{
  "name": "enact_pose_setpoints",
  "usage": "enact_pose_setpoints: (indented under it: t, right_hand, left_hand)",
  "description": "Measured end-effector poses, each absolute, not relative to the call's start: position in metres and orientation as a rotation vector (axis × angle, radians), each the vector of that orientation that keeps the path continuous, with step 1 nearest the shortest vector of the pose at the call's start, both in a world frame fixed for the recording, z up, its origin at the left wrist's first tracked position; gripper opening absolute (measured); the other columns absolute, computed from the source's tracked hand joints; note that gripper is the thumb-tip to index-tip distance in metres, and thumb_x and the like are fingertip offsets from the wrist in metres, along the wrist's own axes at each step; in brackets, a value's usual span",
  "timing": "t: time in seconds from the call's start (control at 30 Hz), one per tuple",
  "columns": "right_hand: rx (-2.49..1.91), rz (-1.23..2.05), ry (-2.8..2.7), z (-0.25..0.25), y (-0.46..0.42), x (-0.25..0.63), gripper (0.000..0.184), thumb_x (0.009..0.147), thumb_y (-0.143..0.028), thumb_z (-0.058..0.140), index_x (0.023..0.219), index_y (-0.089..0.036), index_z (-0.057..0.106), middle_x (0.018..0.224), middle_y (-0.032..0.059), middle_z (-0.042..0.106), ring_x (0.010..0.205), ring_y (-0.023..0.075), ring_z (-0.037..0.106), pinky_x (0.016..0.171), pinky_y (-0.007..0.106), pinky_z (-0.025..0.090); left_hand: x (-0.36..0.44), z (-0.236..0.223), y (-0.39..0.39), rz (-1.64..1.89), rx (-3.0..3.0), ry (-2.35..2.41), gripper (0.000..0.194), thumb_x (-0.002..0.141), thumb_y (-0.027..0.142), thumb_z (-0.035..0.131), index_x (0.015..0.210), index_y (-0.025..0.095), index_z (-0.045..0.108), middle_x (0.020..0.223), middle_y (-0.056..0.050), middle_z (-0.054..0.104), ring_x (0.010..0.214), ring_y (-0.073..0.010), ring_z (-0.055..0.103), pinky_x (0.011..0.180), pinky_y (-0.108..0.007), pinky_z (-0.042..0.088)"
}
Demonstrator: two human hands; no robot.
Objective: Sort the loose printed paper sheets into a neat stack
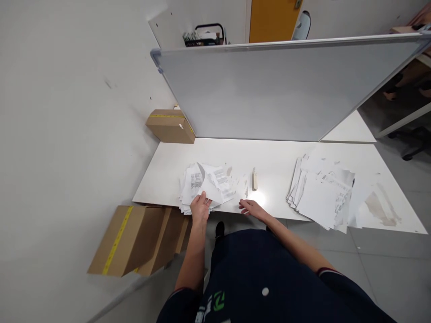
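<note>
Near the table's front edge, my left hand [201, 206] is closed on the lower corner of a sheet of paper [210, 188], whose far end curls upward. Beneath that sheet lies a loose pile of printed papers [190, 180]. My right hand [249, 208] hovers by the front edge to the right of the pile, fingers loosely bent and apart, holding nothing. Just beyond it rests a small, narrow beige object [255, 181] with a thin greyish tip; its kind is unclear. Farther right is a larger, fanned stack of papers [319, 197], some overhanging the front edge.
A whiteboard [256, 89] stands along the back of the white table [161, 179]. One cardboard box [170, 127] sits at the back left corner. More cardboard boxes [117, 242] stand below the left end, beside the wall. Brownish marks [380, 206] show at the right end.
</note>
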State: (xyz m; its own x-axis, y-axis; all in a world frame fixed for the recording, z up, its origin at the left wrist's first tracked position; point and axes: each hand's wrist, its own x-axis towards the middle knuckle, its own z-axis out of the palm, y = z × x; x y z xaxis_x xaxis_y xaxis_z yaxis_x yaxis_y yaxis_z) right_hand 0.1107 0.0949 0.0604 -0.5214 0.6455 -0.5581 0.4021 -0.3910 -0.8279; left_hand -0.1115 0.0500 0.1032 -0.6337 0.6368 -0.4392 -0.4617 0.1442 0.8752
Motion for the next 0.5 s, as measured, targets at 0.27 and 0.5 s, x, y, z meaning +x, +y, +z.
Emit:
enact_pose_setpoints:
  t: [0.27, 0.5]
  right_hand:
    - [-1.113, 2.738, -0.741, 0.069, 0.098, 0.073, 0.067, 0.073, -0.073, 0.035, 0.098, -0.014, 0.056, 0.091, 0.0134, 0.065, 0.085, 0.0225, 0.063, 0.073, 0.038, 0.051]
    - [-1.275, 2.183, -0.841, 0.066, 0.112, 0.095, 0.040, 0.071, -0.041, 0.062, 0.102, -0.016, 0.056, 0.099, 0.0111, 0.066, 0.088, 0.0228, 0.063, 0.077, 0.037, 0.050]
  left_hand:
    - [-0.083, 0.142, 0.031, 1.652, -0.087, 1.077, 0.022, 0.074, 0.016, 0.061, 0.096, 0.018, 0.060, 0.099, -0.005, 0.066, 0.097, -0.0170, 0.059, 0.084, -0.030, 0.048]
    - [-0.072, 0.108, 0.003, 1.373, 0.336, 1.470, 0.028, 0.073, 0.037, 0.060, 0.092, 0.016, 0.061, 0.096, -0.008, 0.065, 0.092, -0.0218, 0.060, 0.082, -0.037, 0.047]
